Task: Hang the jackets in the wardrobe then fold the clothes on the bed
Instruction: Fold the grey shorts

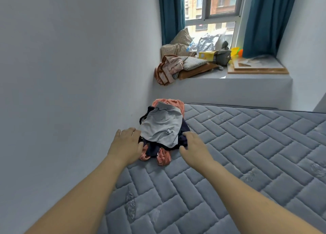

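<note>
Rumpled pile of grey, navy, pink clothes (pixel 163 128) on quilted grey mattress (pixel 247 145), sitting between left hand (pixel 127 143) and right hand (pixel 194 147); fingers loosely spread, touching pile edges, not gripping.

A rumpled pile of clothes (pixel 163 128) (grey piece on top, navy and pink beneath) lies unfolded against the wall.
</note>
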A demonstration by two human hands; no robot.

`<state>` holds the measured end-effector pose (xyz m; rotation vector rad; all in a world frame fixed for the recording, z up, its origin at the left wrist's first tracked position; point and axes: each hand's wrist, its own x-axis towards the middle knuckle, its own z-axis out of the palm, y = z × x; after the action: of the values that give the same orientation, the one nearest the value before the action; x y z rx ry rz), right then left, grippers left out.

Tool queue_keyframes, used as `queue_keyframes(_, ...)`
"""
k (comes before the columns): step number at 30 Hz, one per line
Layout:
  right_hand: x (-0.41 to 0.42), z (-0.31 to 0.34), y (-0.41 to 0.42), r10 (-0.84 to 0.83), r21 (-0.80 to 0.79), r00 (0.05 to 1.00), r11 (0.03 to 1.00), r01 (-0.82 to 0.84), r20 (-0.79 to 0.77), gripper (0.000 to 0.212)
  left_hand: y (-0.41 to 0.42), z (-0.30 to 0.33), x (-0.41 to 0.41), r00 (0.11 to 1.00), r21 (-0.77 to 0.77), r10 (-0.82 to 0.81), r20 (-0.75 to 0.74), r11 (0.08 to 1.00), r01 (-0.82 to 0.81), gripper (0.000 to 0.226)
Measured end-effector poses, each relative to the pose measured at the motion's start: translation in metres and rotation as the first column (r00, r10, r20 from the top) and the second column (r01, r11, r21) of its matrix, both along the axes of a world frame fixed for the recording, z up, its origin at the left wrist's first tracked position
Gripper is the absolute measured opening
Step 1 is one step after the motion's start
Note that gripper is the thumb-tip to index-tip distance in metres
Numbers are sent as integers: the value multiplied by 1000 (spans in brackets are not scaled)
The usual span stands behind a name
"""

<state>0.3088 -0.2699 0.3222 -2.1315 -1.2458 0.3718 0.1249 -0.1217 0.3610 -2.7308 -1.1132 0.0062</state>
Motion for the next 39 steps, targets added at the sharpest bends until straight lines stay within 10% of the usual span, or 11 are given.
queue_keyframes(9,46,-222,216,-148,-52,988,988,145,-55,57,210,-224,40,999,-180,-22,-24,984,17,43)
queue_keyframes(21,132,-540,328,-240,-78,885,953,293,398,63,389,-494,177,985,-296,-155,71,940,169,67)
queue_keyframes(29,141,-549,335,-264,-60,856,945,322,443,60,403,-522,218,963,-184,9,271,982,43,28)
queue_keyframes(33,147,-547,335,-276,-41,856,944,326,438,54,370,-483,204,867,-183,-159,472,944,273,13)
queue_keyframes(39,145,-551,333,-297,60,844,951,303,446,34,274,-543,119,928,-291,-128,349,927,238,32)
